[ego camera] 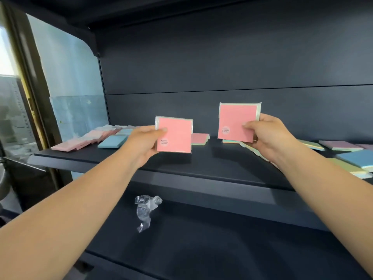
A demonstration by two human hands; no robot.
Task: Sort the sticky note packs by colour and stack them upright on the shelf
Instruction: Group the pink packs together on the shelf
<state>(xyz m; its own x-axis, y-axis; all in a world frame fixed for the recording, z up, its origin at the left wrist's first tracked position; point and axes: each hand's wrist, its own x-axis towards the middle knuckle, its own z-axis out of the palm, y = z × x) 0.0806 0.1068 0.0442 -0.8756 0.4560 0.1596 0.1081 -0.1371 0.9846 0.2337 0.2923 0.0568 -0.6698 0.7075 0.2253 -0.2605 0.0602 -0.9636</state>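
Note:
My left hand grips a pink sticky note pack in clear wrap, held upright above the dark shelf. A second pink pack, also upright and a little higher, is pinched by my right hand. Flat on the shelf at the left lie several pale pink packs and a blue pack. Another pink pack lies flat behind the left one. More packs in blue, purple and green lie flat at the right.
A crumpled clear plastic wrapper lies on the lower shelf. The unit's dark back panel rises behind the packs. A glass pane and door frame stand to the left.

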